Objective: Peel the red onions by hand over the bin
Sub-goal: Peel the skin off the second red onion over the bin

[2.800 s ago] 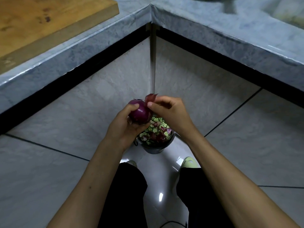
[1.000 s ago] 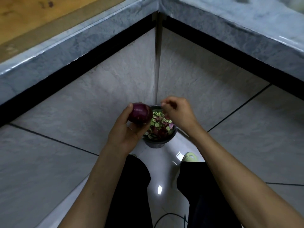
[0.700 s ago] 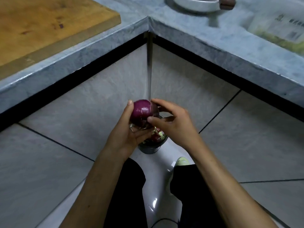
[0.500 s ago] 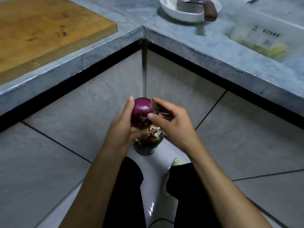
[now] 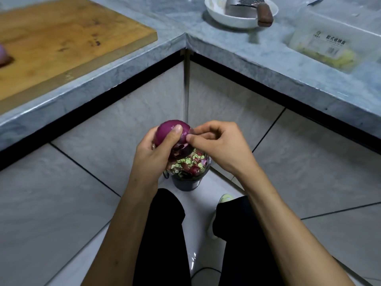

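The left hand (image 5: 153, 150) cups the red onion (image 5: 171, 131) directly above the bin (image 5: 186, 181), fingers curled round it, thumb on top. The right hand (image 5: 218, 146) pinches a loose flap of skin (image 5: 181, 148) at the onion's side between thumb and forefinger. A good peel likely pulls the flap downward so scraps drop into the bin. On the counter (image 5: 237, 56), well apart: cutting board (image 5: 61, 38), white bowl (image 5: 233, 17), plastic container (image 5: 329, 46). Nothing obstructs the hands.
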Demonstrator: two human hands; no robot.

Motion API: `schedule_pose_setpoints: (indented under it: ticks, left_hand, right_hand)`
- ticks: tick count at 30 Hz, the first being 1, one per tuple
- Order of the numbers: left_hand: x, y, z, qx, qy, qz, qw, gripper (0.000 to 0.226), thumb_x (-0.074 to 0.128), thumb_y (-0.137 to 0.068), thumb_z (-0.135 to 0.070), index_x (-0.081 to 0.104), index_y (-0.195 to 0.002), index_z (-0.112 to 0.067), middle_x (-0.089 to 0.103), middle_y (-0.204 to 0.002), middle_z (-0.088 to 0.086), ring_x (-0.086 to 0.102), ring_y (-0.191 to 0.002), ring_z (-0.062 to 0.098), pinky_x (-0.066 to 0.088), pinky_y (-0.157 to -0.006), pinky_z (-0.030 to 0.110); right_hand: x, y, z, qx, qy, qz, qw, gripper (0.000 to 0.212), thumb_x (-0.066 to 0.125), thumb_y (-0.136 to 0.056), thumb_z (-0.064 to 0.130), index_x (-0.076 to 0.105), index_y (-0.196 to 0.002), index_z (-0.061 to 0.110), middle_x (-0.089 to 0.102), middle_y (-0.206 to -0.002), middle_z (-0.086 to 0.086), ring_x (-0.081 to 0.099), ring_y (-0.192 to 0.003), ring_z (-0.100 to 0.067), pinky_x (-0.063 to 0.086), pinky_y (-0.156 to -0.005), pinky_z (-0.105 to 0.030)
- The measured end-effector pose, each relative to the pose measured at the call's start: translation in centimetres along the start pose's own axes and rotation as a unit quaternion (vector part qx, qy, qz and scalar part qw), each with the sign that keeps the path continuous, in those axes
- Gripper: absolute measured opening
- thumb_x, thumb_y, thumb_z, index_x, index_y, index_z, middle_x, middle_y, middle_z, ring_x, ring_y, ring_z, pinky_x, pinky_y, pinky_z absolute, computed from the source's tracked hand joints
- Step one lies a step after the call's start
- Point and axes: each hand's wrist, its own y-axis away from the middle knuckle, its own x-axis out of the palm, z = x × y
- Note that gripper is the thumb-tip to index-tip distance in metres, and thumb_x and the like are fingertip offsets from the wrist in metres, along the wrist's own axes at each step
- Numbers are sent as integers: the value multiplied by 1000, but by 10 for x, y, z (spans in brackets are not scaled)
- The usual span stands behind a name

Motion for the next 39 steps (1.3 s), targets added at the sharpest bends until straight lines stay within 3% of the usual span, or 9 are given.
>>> schedule_pose_setpoints:
  ticks: [5, 7, 12, 22, 25, 27, 30, 33, 39]
  left_hand:
    - [-10, 1, -3, 0, -14, 1, 1000, 21, 72, -92, -25, 70, -108, -11, 70, -70, -10, 66, -59, -1, 46, -48, 12]
    - [-12, 0, -4, -2, -23, -4, 1000, 22, 72, -91, -26, 71, -108, -12, 70, -69, -10, 66, -59, -1, 45, -48, 12]
    - [-17, -6, -1, -4, -41, -20, 999, 24, 74, -90, -24, 72, -111, -12, 69, -80, -5, 65, -60, -4, 45, -48, 10]
    - [-22, -14, 10, -15, -71, -30, 997, 17, 80, -84, -24, 73, -99, -21, 69, -73, -11, 63, -58, -3, 44, -49, 10]
    - [-24, -15, 13, -30, -72, -35, 996, 20, 81, -83, -31, 74, -100, -23, 70, -73, -12, 63, -61, -2, 44, -49, 12]
    - [-26, -15, 14, -46, -78, -38, 995, 26, 80, -81, -41, 74, -101, -25, 70, -76, -12, 64, -63, -1, 45, -50, 16]
    - [-27, -15, 15, -38, -80, -52, 995, 23, 76, -86, -36, 74, -106, -25, 71, -82, -10, 65, -61, -6, 46, -48, 14]
    - [-27, -15, 13, -37, -69, -55, 995, 26, 76, -86, -34, 73, -109, -21, 71, -85, -5, 65, -61, -6, 45, -48, 12]
    - [-29, -13, 14, -18, -71, -59, 996, 25, 78, -85, -34, 73, -107, -21, 71, -86, -7, 66, -65, -4, 45, -50, 11]
  right_hand:
    - [3, 1, 4, 29, 25, 25, 999, 18, 82, -77, 19, 72, -81, 5, 72, -81, -24, 65, -69, -20, 57, -76, -48]
    - [7, -1, 2, 33, 30, 25, 999, 20, 81, -75, 23, 72, -78, 6, 68, -79, -29, 58, -68, -21, 53, -70, -43]
    - [10, -9, 0, 52, 42, 36, 997, 14, 78, -76, 20, 72, -74, 7, 49, -61, -11, 47, -65, -18, 43, -70, -34]
    - [17, -15, -14, 51, 56, 50, 996, 8, 71, -79, 13, 76, -73, 10, 43, -56, -9, 45, -62, -18, 49, -68, -39]
    - [20, -15, -16, 43, 48, 37, 997, 10, 68, -81, 5, 74, -73, 4, 55, -57, -18, 53, -63, -19, 54, -71, -39]
    - [22, -15, -19, 53, 13, 9, 998, 13, 62, -82, -3, 72, -75, -2, 69, -69, -24, 64, -67, -24, 59, -80, -48]
    - [26, -15, -22, 59, -3, -3, 998, 15, 61, -84, 0, 73, -77, -2, 71, -75, -23, 66, -69, -26, 57, -81, -56]
    - [30, -8, -22, 42, -35, 6, 999, 12, 72, -86, 13, 76, -81, 4, 70, -78, -26, 60, -69, -25, 51, -68, -46]
    - [33, -2, -24, 5, -62, -6, 998, 8, 73, -85, 5, 77, -91, 1, 76, -82, -10, 69, -74, -14, 54, -74, -29]
